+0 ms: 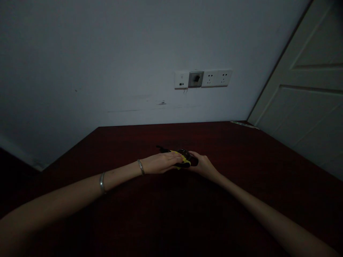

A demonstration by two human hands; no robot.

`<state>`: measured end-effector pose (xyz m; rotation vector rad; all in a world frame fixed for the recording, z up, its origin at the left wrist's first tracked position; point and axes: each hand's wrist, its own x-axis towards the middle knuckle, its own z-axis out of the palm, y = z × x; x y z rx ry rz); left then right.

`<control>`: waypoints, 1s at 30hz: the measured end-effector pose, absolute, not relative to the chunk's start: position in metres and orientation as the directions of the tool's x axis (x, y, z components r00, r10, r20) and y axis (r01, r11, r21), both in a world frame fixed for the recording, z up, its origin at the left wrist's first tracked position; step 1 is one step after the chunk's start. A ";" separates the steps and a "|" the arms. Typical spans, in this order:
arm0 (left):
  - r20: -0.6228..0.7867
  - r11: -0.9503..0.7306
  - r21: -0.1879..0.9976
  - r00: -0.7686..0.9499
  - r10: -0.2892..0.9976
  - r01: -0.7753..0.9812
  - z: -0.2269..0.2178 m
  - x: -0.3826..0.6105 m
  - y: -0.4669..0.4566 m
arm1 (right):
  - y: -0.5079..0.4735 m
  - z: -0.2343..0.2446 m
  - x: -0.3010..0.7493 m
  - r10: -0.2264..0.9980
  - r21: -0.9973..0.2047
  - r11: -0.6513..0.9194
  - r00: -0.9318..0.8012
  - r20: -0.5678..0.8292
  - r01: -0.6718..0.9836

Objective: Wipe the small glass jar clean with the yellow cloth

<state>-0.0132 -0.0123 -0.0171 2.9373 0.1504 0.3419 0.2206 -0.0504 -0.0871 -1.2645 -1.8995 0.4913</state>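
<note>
A small black and yellow thing (185, 162) is between my two hands, low over the dark red tabletop; the dim light hides what kind it is. My left hand (164, 162) lies across it from the left, its fingers pressed together along the yellow part. A thin black end sticks out past the back of that hand. From the right, my right hand (205, 166) curls its thumb and fingers round a dark, glossy part. Whether the glossy part and the yellow part are one piece, I cannot tell.
The dark red table (128, 137) meets a pale wall (120, 53). A row of sockets (216, 78) with a grey-framed plate (195, 79) is on the wall. A thin pale strip (244, 125) lies at the back right corner, beside a panelled door (311, 117).
</note>
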 end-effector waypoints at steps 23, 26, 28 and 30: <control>0.476 -0.913 0.241 0.780 0.406 0.328 -0.015 -0.056 0.014 | -0.050 -0.093 0.223 0.902 -0.652 0.414 -0.190 0.388 0.635; 0.460 -0.903 0.249 0.778 0.428 0.350 -0.013 -0.042 0.025 | -0.050 -0.093 0.223 0.901 -0.658 0.418 -0.194 0.388 0.627; 0.448 -0.889 0.291 0.771 0.452 0.353 -0.014 -0.027 0.030 | -0.050 -0.092 0.223 0.902 -0.657 0.416 -0.193 0.385 0.628; 0.462 -0.871 0.342 0.743 0.484 0.354 -0.017 -0.012 0.035 | -0.050 -0.091 0.223 0.904 -0.658 0.412 -0.196 0.379 0.630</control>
